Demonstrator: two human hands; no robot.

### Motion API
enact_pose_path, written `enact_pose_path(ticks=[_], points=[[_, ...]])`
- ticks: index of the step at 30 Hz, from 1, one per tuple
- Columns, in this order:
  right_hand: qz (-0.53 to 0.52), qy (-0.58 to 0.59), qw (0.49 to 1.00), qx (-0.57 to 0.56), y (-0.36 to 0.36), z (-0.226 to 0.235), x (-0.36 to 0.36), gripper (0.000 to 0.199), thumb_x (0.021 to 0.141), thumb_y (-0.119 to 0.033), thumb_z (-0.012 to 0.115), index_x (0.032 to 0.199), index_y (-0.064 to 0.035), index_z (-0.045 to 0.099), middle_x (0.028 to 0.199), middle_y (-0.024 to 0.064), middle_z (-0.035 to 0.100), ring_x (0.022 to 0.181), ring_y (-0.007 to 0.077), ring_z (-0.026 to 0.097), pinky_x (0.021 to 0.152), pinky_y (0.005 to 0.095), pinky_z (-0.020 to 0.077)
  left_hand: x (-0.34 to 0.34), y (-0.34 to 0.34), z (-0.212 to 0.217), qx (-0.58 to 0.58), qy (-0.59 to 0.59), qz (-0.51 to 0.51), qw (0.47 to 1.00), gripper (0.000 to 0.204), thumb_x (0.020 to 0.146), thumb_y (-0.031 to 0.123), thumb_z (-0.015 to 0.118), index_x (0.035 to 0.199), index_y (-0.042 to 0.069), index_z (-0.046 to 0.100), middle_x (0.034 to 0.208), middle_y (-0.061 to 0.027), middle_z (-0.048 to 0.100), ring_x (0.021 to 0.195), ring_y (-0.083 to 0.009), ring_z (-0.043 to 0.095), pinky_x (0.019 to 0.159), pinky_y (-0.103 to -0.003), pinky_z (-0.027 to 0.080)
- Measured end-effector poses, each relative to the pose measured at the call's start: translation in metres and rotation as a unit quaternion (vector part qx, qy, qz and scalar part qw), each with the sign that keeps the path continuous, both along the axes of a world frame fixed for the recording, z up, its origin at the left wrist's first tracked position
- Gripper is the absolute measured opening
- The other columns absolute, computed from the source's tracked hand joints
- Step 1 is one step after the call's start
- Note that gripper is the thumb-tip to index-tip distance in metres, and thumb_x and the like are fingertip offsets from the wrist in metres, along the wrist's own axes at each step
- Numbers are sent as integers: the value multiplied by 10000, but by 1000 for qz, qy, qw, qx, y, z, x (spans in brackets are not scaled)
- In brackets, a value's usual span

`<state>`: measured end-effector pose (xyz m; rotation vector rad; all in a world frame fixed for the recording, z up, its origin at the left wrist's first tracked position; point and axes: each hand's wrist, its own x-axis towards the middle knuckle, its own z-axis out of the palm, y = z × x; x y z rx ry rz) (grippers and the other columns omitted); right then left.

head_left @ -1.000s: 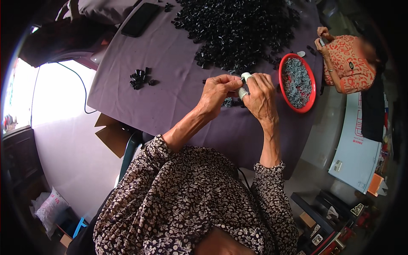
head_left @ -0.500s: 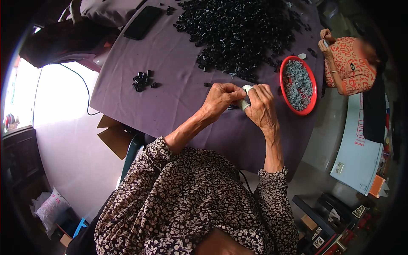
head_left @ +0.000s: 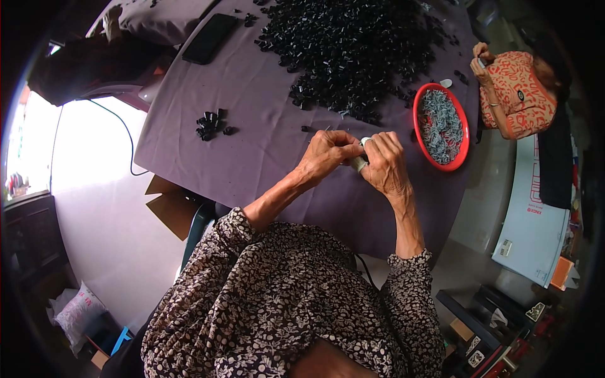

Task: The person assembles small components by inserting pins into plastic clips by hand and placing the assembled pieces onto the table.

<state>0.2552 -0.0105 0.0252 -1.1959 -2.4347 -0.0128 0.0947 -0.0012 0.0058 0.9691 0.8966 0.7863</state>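
Above the near part of the table, my left hand and my right hand meet with their fingertips pinched together. Whatever they hold is too small and too covered by the fingers to name. White wraps cover a finger and the thumb of my right hand. Beyond the hands spreads a large heap of small black plastic pieces. A red oval tray of small grey screw-like pieces stands to the right of my right hand. To the left lies a small cluster of black pieces.
A black phone lies on the purple tablecloth at the far left. At the right edge sits another person in an orange patterned top, hands raised. A cardboard box stands beside the table's left edge.
My fingers have shifted slightly, with the right hand's fingers curling further over the pinch. The hands stay in nearly the same place.
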Motion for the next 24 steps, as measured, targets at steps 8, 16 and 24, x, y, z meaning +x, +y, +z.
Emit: enact_pose_path(ticks=[8, 16, 24], points=[[-23, -38, 999, -5, -10, -12, 0, 171, 665, -106, 603, 630, -54, 444, 629, 87, 481, 616, 237, 502, 601, 354, 381, -1, -6, 0, -3, 66, -33, 997, 174, 767, 145, 622, 820, -20, 624, 707, -57, 601, 647, -101, 547, 600, -243, 439], [-29, -17, 999, -9, -18, -15, -1, 159, 680, -90, 592, 653, -47, 442, 625, 94, 488, 605, 243, 505, 592, 352, 389, 6, -11, -11, -22, 56, -26, 998, 180, 751, 147, 604, 786, -29, 614, 687, -63, 591, 630, -112, 544, 580, -246, 442], [8, -13, 999, -39, -25, -22, 9, 124, 676, -55, 585, 670, -38, 463, 599, 91, 491, 577, 231, 499, 590, 345, 391, 10, -20, -15, -50, 49, -31, 997, 195, 730, 147, 598, 758, -45, 603, 651, -69, 574, 594, -110, 525, 537, -245, 420]])
